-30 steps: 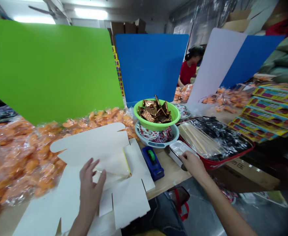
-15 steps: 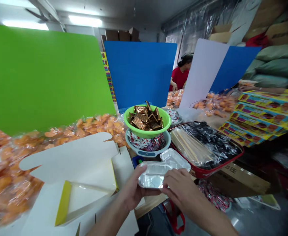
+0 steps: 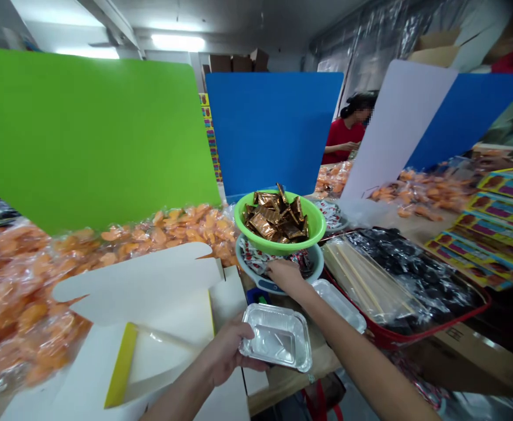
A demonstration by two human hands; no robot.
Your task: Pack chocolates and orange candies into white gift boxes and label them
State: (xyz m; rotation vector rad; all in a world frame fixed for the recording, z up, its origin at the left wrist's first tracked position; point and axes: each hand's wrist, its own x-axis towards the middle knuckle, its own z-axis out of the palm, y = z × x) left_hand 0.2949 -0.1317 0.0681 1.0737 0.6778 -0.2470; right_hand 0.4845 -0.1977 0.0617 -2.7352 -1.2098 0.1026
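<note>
My left hand (image 3: pixel 234 351) grips a foil tray (image 3: pixel 278 336) by its left end, thumb over the rim; the tray is tilted so that its inside shows. My right hand (image 3: pixel 289 275) reaches into a grey-blue basin (image 3: pixel 318 266) of small printed packets (image 3: pixel 256 254), its fingertips hidden among them below a green bowl. That green bowl (image 3: pixel 278 245) is piled with brown-gold wrapped packets (image 3: pixel 278 216) and sits over the basin. A second foil tray (image 3: pixel 344 307) lies to the right, partly behind my right forearm. An unfolded white box (image 3: pixel 169 304) with yellow edges lies at left.
Many wrapped orange pieces (image 3: pixel 28 292) cover the left of the table. A red-rimmed tray (image 3: pixel 436 327) holds wooden sticks (image 3: pixel 361 280) and black packets (image 3: pixel 409 269). Yellow boxes (image 3: pixel 497 216) are stacked at right. Behind blue panels (image 3: pixel 278 128), a person (image 3: pixel 344 134) in red works.
My right hand has left the foil tray and moved forward into the basin of packets. The left hand keeps the tray, now tipped with its inside in sight. The view has turned left.
</note>
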